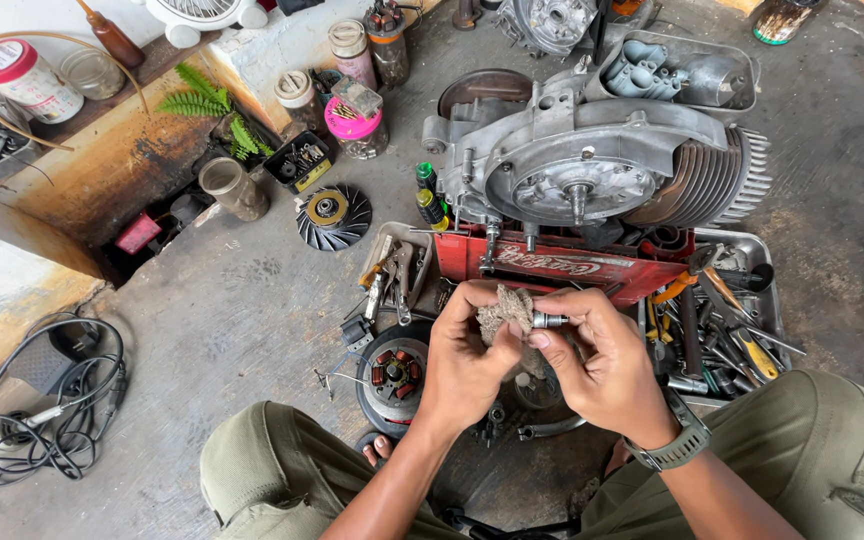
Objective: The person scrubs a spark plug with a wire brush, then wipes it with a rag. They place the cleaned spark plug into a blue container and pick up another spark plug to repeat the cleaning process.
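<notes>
Left hand (467, 360) pinches rag (505, 306); right hand (602, 365) grips small metal part (549, 321). Tool tray (774, 300) at 3 o'clock, full. Bare floor (232, 310) at 9 o'clock.

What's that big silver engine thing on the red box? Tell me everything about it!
The engine is a big block of dull grey metal, scuffed and oily. Its front has a round cover with a short shaft poking out of the middle. On its right side are rows of thin cooling fins. It rests on a red crate, on the concrete floor, above the two hands. Neither hand touches it.
</notes>
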